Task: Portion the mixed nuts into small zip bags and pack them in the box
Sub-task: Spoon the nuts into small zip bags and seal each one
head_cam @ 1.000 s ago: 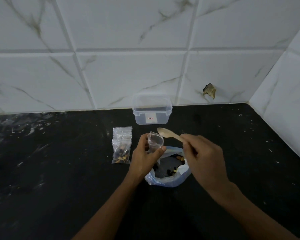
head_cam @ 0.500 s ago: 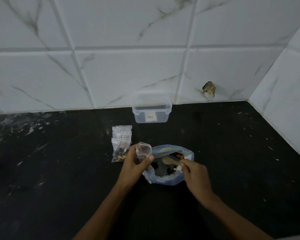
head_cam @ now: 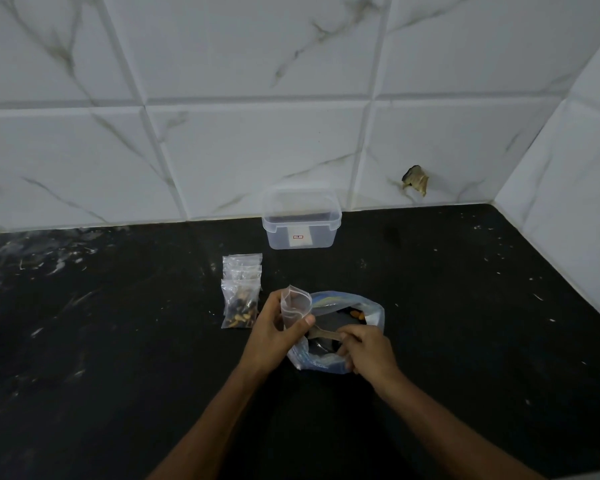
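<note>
My left hand (head_cam: 274, 332) grips a small clear zip bag (head_cam: 294, 304), held upright with its mouth open. My right hand (head_cam: 366, 349) holds a wooden spoon (head_cam: 322, 333) whose bowl dips into the large blue-tinted bag of mixed nuts (head_cam: 369, 315) lying open on the black counter. To the left lies a filled small zip bag (head_cam: 241, 308) of nuts, overlapping a little pile of empty zip bags (head_cam: 242, 266). A clear plastic box (head_cam: 301, 220) stands at the back by the wall, its lid off.
The black counter (head_cam: 118, 341) is speckled with white marks. White marble tiles (head_cam: 257, 150) form the back wall, and a side wall (head_cam: 575, 202) closes the right corner. A chipped hole (head_cam: 415, 180) shows in the back tile.
My right hand lowered the spoon from above the small bag down into the big nut bag. My left hand sank a little with the small bag.
</note>
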{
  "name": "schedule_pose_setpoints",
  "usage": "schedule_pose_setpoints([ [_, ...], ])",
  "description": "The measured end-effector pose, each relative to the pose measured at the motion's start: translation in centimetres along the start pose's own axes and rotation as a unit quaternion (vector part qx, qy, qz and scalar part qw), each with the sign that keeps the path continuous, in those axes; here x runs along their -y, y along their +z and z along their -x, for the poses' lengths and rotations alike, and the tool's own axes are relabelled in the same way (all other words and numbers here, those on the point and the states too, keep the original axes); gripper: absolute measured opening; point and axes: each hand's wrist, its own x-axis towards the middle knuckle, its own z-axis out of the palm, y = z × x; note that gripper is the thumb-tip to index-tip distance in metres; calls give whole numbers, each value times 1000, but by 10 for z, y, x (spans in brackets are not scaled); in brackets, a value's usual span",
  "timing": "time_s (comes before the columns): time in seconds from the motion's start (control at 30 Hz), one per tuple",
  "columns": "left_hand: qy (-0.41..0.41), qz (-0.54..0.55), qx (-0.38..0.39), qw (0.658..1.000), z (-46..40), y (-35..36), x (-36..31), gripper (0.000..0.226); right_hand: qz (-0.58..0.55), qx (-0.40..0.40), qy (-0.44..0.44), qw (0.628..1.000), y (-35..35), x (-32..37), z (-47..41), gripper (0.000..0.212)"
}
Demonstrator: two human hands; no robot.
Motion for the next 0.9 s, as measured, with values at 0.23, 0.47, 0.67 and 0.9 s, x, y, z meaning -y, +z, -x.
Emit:
schedule_pose_setpoints([
  [0.23, -3, 9, -4, 1000, 3, -2, -1, 39, -164, 17, 122, 979, -14, 8, 0, 18],
  [0.47, 1, 11, -20, 1000, 4, -5, 3, 40, -202, 13, 145, 969, -44, 8, 9, 19],
  [0.67, 17, -4, -22, 1000, -4, -4, -6, 40, -229, -8, 90, 969, -81, 33, 25, 18],
  [0.9, 46, -70, -25, 996, -16, 7, -8, 45, -228, -31, -36, 972, -95, 76, 45, 19],
])
